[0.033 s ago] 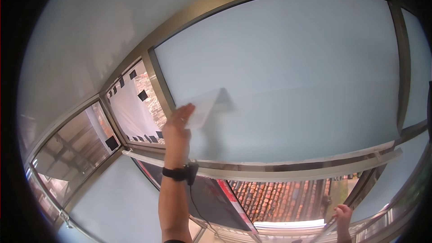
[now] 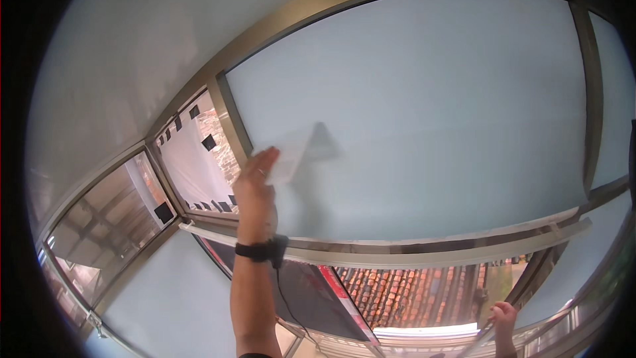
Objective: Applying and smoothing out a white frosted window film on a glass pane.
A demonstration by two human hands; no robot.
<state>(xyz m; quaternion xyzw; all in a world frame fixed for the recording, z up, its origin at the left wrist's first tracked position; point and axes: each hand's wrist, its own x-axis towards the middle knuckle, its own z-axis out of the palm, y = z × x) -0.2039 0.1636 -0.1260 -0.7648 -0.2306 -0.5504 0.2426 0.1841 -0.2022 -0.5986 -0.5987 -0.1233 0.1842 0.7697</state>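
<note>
My left hand (image 2: 257,171) is raised against the large pale blue window pane (image 2: 424,106), near its lower left corner. Its fingers are closed on a whitish, flat, scraper-like plate (image 2: 293,159), blurred and almost the colour of the pane. The plate's right edge casts a dark shadow or reflection on the surface. A black strap with a small dark device (image 2: 266,250) and a cable goes round my left wrist. Low on the right, my right hand (image 2: 504,313) is curled closed beside a thin bar; what lies inside its fingers is hidden.
Bronze metal framing (image 2: 228,116) borders the pane, with a pale ledge (image 2: 437,252) below. Under the ledge are a dark panel (image 2: 311,298) with a red and white strip and an opening onto roof tiles (image 2: 404,288). White sheeting (image 2: 192,159) with black tape patches covers the left window.
My left hand and the plate have shifted slightly left and up along the pane. My right hand stays almost in place.
</note>
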